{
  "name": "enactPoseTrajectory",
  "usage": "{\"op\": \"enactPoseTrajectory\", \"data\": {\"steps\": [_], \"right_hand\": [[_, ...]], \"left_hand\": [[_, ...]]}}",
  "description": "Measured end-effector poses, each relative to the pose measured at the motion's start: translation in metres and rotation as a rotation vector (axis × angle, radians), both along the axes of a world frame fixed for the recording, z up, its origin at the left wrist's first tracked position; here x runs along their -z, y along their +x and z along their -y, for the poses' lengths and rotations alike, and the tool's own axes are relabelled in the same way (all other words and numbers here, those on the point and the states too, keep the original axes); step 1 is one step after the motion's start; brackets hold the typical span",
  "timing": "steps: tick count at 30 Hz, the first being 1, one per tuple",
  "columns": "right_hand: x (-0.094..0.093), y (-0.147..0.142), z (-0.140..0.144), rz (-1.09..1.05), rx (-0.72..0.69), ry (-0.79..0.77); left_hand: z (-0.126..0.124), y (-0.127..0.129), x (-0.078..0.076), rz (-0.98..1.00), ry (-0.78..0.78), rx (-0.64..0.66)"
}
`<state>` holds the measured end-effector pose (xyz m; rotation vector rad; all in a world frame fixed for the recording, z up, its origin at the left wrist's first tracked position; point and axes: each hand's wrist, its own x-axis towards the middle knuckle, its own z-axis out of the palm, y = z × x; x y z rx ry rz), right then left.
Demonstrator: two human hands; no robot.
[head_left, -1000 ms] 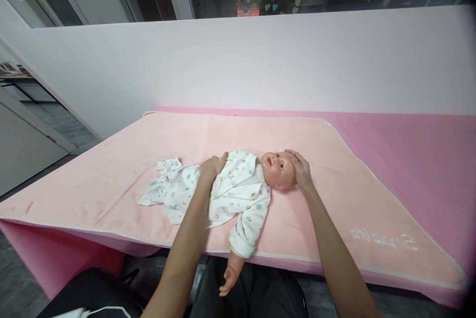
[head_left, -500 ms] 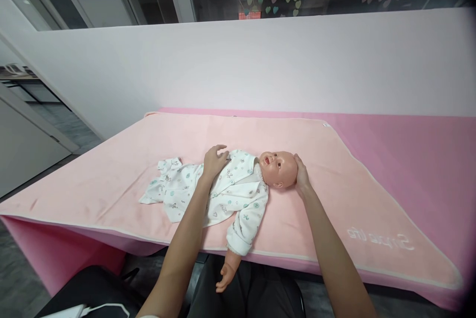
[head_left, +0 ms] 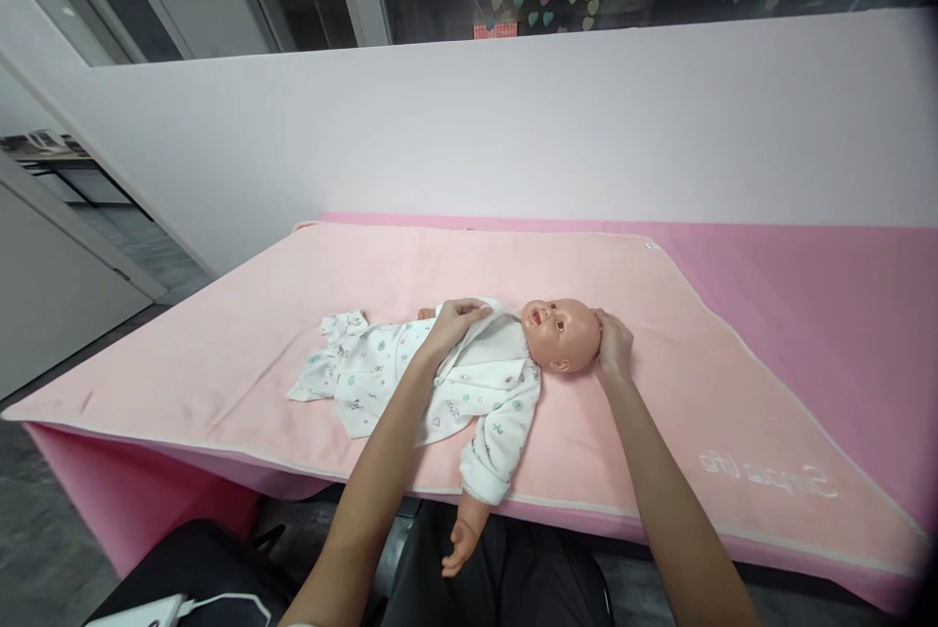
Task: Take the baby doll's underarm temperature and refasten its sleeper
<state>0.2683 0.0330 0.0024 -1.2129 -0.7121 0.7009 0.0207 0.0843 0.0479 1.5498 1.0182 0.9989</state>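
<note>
A baby doll [head_left: 563, 334] lies on its back across the table, head to the right, dressed in a white printed baby jacket [head_left: 476, 393] and matching trousers [head_left: 366, 363]. My left hand [head_left: 461, 319] is over the doll's chest, fingers closed on the front flap of the jacket, which is lifted so its plain inner side shows. At the crown of the doll's head, my right hand [head_left: 614, 344] cups it with bent fingers. One doll arm [head_left: 467, 534] hangs over the near table edge. The other is mostly hidden behind my left hand.
A peach blanket [head_left: 241, 334] with white lettering covers the table over a pink cloth [head_left: 842, 314]. Behind stands a white wall [head_left: 513, 129] with windows above. A black chair [head_left: 197, 568] with a white device [head_left: 139, 612] and cable is at lower left.
My left hand has moved right and closed on the jacket flap, folding it up off the chest. My right hand stays at the doll's head. The view has shifted slightly.
</note>
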Motion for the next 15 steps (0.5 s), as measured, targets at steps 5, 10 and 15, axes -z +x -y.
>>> {"op": "enactPoseTrajectory", "data": {"steps": [5,10,15], "right_hand": [[-0.031,-0.026,0.017,0.554,0.137,0.159],[-0.057,-0.090,0.003,1.385,-0.332,0.196],[-0.061,-0.120,-0.018,1.608,-0.244,0.012]], "left_hand": [[-0.013,-0.009,0.007,0.212,-0.229,-0.097],[-0.010,-0.011,0.008,0.334,-0.271,-0.015],[-0.009,-0.012,0.009,0.379,-0.295,-0.016]]}}
